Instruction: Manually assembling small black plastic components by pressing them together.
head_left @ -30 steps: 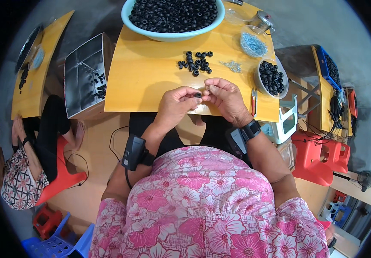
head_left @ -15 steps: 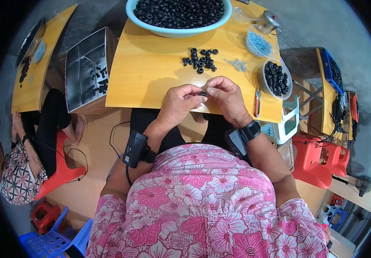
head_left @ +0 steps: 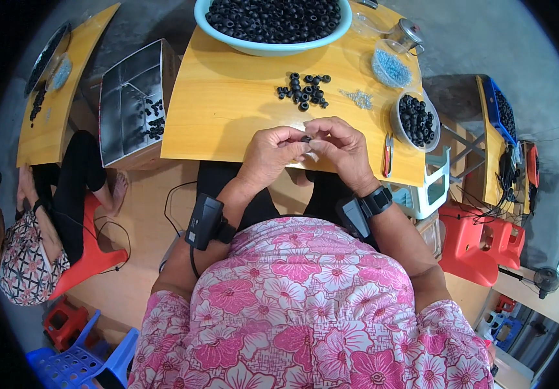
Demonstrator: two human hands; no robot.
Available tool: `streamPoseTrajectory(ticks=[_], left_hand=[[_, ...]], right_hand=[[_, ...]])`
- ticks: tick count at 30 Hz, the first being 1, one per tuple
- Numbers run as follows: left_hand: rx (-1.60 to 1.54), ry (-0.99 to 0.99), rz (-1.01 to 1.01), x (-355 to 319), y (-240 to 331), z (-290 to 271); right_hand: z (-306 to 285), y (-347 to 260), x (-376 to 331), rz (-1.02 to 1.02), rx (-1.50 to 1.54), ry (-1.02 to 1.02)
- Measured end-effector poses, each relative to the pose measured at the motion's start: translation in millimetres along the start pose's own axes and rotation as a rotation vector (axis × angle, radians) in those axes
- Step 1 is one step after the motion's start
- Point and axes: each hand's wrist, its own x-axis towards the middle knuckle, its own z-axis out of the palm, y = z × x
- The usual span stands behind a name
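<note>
My left hand [head_left: 267, 155] pinches a small black bead-like part [head_left: 305, 139] between thumb and fingertips, just above the table's near edge. My right hand [head_left: 345, 152] meets it there, its thumb and fingers closed together at the part. Whether a tiny piece sits in the right fingertips is hidden. Beyond my hands lies a loose pile of the same black hollow parts [head_left: 304, 91]. Right of that pile is a little scatter of small clear pieces [head_left: 358, 99].
A light-blue basin [head_left: 273, 49] of black parts stands at the back. On the right are a tub of bluish pieces [head_left: 391, 68], a tub of black parts [head_left: 417, 120], red-handled snips [head_left: 388, 157] and a metal cup [head_left: 409, 31]. Another person [head_left: 36, 256] sits at the left.
My right hand has shifted slightly left, its fingertips closing up against the black part. The left hand keeps its pinch. The whole view has moved a little.
</note>
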Motion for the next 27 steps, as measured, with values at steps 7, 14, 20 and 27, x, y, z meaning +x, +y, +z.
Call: streamPoseTrajectory(ticks=[7,14,20,27], left_hand=[[0.039,-0.001,0.005,1,0,-2],[0.061,-0.035,0.011,2,-2,-7],[-0.086,-0.048,-0.056,3,-5,-9],[-0.091,-0.052,-0.057,2,-1,-10]], right_hand=[[-4,-8,-1,-0.087,-0.19,-0.102],[2,-8,1,-0.174,-0.357,-0.067],[6,4,1,-0.199,-0.328,0.052],[10,4,2,-0.098,-0.177,0.079]])
